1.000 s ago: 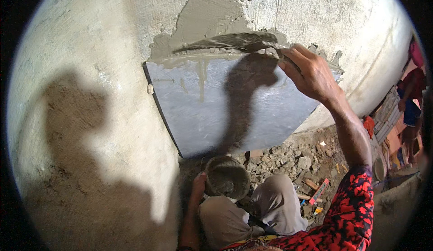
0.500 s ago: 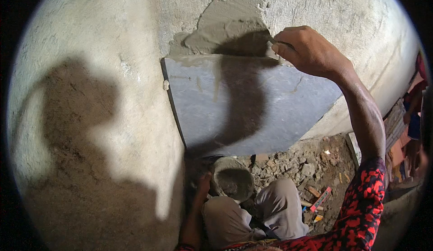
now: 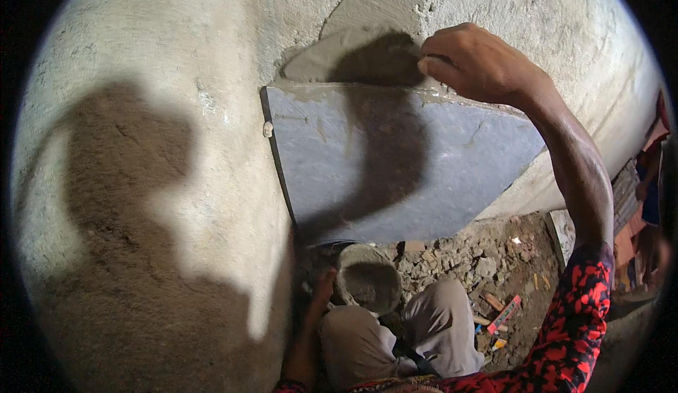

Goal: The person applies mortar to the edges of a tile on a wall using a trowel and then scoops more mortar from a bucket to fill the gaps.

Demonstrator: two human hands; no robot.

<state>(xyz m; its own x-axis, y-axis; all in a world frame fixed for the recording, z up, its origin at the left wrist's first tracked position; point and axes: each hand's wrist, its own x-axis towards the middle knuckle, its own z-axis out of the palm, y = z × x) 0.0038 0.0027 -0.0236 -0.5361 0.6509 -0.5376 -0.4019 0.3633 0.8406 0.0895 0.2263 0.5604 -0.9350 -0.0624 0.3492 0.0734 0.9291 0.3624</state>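
Note:
My right hand (image 3: 484, 64) is closed on a trowel handle, the blade hidden behind my fingers and shadow. It presses against a patch of wet grey cement (image 3: 367, 29) on the rough plastered wall (image 3: 176, 75). The hand sits just above the top edge of a flat grey stone slab (image 3: 452, 174) set against the wall. Low down between my knees, my left hand (image 3: 319, 290) grips the rim of a round pan of mortar (image 3: 369, 280).
Rubble and broken stones (image 3: 480, 259) cover the ground under the slab. A small red and black tool (image 3: 503, 314) lies beside my right knee. Stacked bricks and part of another person (image 3: 646, 202) show at the right edge. My shadow falls on the wall at left.
My right hand has swept the trowel along the slab's top edge and up into the cement patch, so the blade no longer shows. The pan stays held low.

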